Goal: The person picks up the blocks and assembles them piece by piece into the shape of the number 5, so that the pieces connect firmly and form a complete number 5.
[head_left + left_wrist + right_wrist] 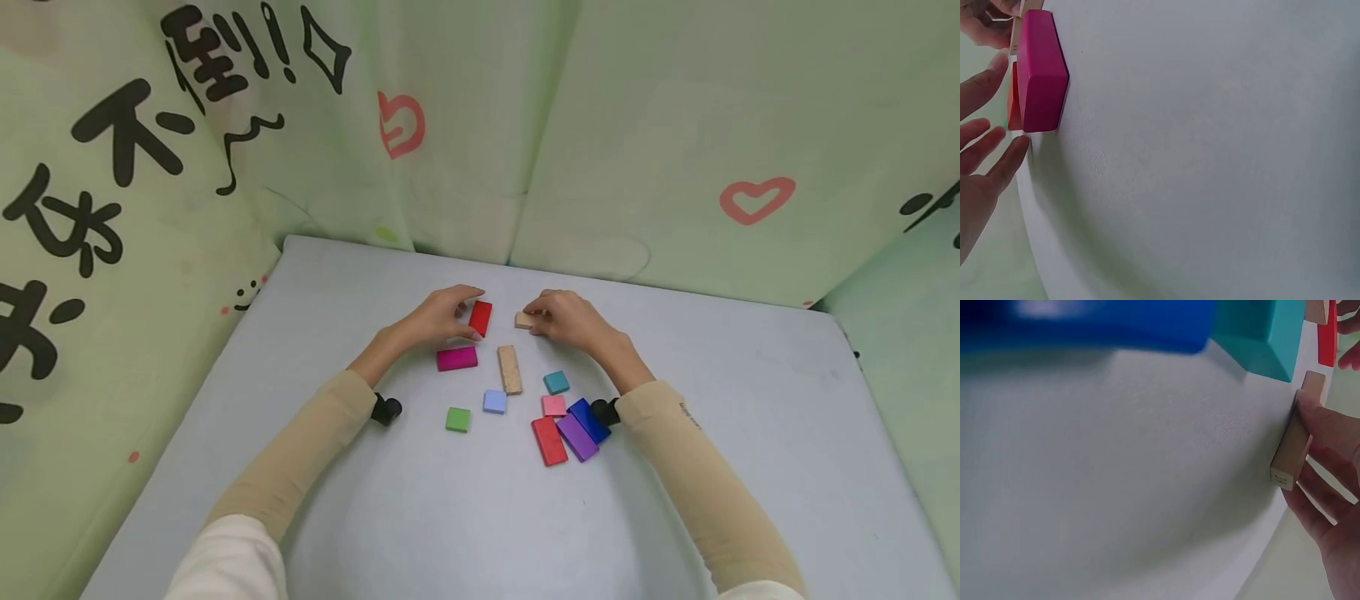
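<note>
At the far middle of the table, my left hand point(442, 315) is spread around a red block point(480, 318). Its fingers point(1013, 159) look loose, and no firm grip on the block shows. To its right, my right hand point(570, 318) pinches a plain wooden block point(1294, 447) between thumb and fingers, low against the table. A magenta block point(457, 359) lies just nearer than the left hand and partly hides the red block in the left wrist view. Between the hands and a little nearer lies a second wooden block point(509, 369).
Nearer on the table point(420, 517) lie a teal block point(557, 382), a light blue block point(495, 402), a green block point(457, 419) and a pink block point(553, 406). A second red block point(550, 442), a purple block point(577, 438) and a dark blue block point(588, 420) cluster by the right wrist.
</note>
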`<state>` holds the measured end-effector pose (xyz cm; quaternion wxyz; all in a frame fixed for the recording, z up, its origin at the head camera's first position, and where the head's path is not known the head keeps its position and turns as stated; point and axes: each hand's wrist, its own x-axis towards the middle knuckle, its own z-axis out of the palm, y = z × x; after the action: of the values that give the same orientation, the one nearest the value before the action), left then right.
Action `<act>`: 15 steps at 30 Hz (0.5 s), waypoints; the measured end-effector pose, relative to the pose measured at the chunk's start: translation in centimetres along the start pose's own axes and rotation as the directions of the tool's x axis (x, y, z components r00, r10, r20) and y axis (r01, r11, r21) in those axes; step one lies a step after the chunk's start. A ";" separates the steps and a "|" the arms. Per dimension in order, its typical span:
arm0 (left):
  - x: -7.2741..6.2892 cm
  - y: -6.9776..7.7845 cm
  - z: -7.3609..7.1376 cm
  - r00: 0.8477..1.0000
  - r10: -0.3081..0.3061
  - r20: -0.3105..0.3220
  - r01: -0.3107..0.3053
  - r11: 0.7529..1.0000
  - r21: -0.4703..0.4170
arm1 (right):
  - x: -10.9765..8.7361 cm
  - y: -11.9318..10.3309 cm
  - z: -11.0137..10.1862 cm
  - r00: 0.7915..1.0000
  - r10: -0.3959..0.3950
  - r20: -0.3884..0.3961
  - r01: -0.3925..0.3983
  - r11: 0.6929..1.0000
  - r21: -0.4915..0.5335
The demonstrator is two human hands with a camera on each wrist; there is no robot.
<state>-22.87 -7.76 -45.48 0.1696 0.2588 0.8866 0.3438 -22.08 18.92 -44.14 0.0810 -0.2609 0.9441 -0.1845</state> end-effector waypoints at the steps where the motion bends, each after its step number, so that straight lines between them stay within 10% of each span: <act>1: 0.1 0.0 0.1 1.000 0.002 0.002 -0.002 1.000 -0.004 | -0.1 0.0 0.0 1.000 0.002 -0.004 -0.002 1.000 0.003; 15: 1.2 -0.2 0.9 0.999 0.009 0.034 -0.011 0.998 0.059 | -1.1 0.4 -0.2 0.999 0.011 -0.038 -0.009 0.999 0.038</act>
<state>-23.50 -6.77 -46.39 0.1751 0.2739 0.8921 0.3138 -21.38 19.91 -44.08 0.0687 -0.2510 0.9431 -0.2069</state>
